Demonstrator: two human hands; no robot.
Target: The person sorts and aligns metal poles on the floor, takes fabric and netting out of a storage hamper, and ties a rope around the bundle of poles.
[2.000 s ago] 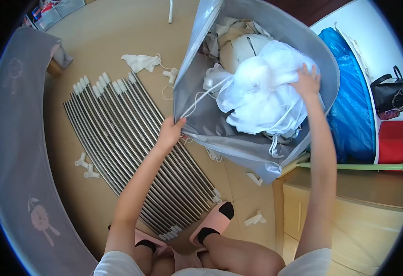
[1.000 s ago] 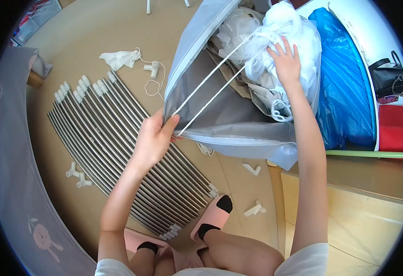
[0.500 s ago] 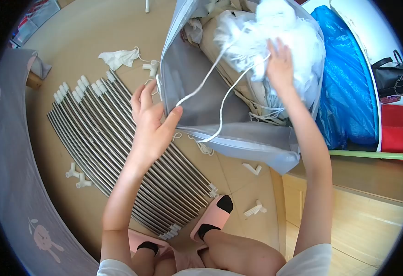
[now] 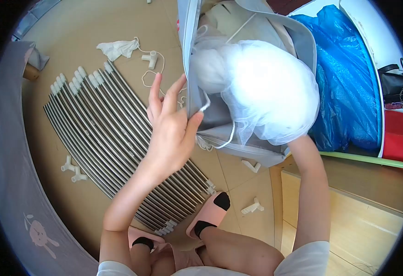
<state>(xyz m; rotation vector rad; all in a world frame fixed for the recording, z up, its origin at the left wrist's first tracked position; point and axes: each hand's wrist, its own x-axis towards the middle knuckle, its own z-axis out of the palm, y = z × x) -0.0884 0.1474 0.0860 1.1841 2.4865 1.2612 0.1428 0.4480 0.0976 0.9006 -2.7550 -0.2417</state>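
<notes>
A large grey fabric bag (image 4: 252, 154) stands at the upper middle, its mouth wide, with beige material (image 4: 231, 23) inside. White netting (image 4: 273, 92) bulges up in the bag's mouth. My left hand (image 4: 171, 124) is at the bag's left edge, thumb and fingers pinching the grey fabric beside a white cord (image 4: 233, 133). The netting covers my right hand, so its fingers are hidden; only the wrist and forearm show below it. Left of the bag, a row of metal tubes (image 4: 118, 142) with white ends lies on the floor.
White plastic connectors (image 4: 252, 207) lie on the floor, and a white cloth (image 4: 117, 48) sits beyond the tubes. A blue plastic bag (image 4: 344, 92), a black handbag (image 4: 395, 85) and a wooden cabinet (image 4: 349, 221) are at the right. Grey fabric (image 4: 15, 152) curves along the left.
The white netting has come lower and nearer, now covering my right hand. My left hand has moved right and up with the bag's edge. The view has shifted slightly.
</notes>
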